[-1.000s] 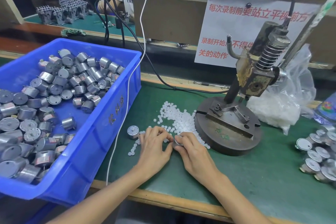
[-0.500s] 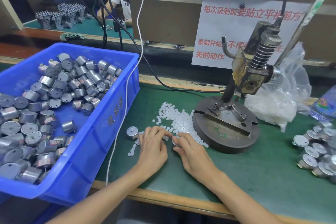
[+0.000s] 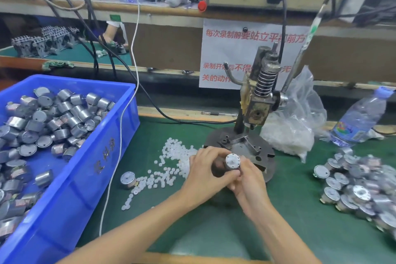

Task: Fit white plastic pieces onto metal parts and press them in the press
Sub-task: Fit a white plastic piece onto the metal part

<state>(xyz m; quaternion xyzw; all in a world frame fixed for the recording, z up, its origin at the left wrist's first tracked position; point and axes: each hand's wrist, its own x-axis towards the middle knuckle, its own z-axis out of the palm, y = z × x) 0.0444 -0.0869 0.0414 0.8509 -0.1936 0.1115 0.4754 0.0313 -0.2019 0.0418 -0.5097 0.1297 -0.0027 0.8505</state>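
— Going left to right, what differs from a second ago?

— Little on the left. The blue bin [image 3: 70,80] with its metal parts [image 3: 53,118] sits as before. The loose part [image 3: 128,180] lies on the green mat [image 3: 300,210] just beside it, unmoved. The white pieces [image 3: 171,156] are scattered in the same spot. The change is in the hands.

— How so?

— They were low on the mat at the edge of the white pieces, fingertips together. Now both are lifted clear of it. The left hand [image 3: 203,174] curls its fingers round a metal part [image 3: 232,161] from the left. The right hand [image 3: 249,186] pinches the same part from below and to the right.

— Where exactly is that part?

— In the air between the two hands, just in front of the base of the press [image 3: 260,100]. Its round face is turned up toward the camera. That face shows white, so a white piece seems to be fitted on, though how firmly cannot be told.

— And for the task?

— Fitting looks done for this one, and pressing is probably next. Nothing appears to sit in the press fixture, and no hand touches the lever [image 3: 297,64]. Farther right, the heap of white-faced parts [image 3: 360,188] is unchanged.
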